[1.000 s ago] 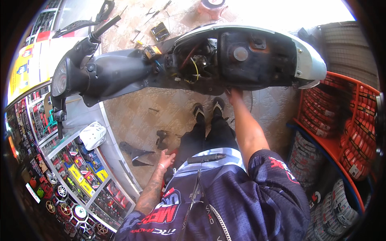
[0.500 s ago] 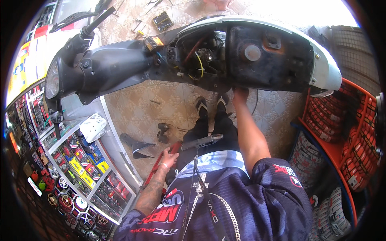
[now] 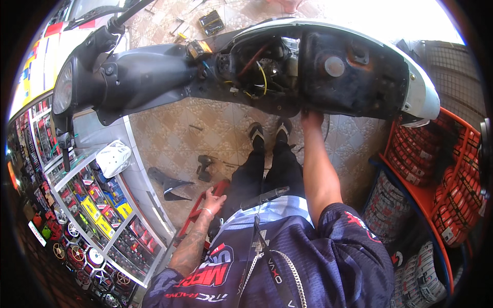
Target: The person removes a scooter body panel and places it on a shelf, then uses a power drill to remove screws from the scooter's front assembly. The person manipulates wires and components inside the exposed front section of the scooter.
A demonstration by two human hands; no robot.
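A black scooter [image 3: 154, 72] with a pale tail panel stretches across the view in front of me, its seat off. Its open middle bay shows a yellow cable [image 3: 264, 78] and engine parts. A dark metal fuel tank [image 3: 354, 77] with a round cap fills the rear. My right hand [image 3: 311, 119] reaches under the scooter's near lower edge below the tank; its fingers are hidden. Low on my left, my left hand [image 3: 213, 201] is beside a red metal frame [image 3: 196, 208], fingers loosely bent and apart, with nothing seen in them.
A small black-and-orange box [image 3: 199, 49] sits on the scooter's floorboard. Beyond lies a bit case [image 3: 211, 22]. A power drill [image 3: 205, 168] and a black plastic panel [image 3: 168, 185] lie on the tiles. A glass display case [image 3: 97, 205] stands left; orange tyre racks [image 3: 418, 197] stand right.
My view has shifted slightly, so the scooter sits a little differently in it. My left hand has come off the red frame somewhat. The right hand stays under the scooter.
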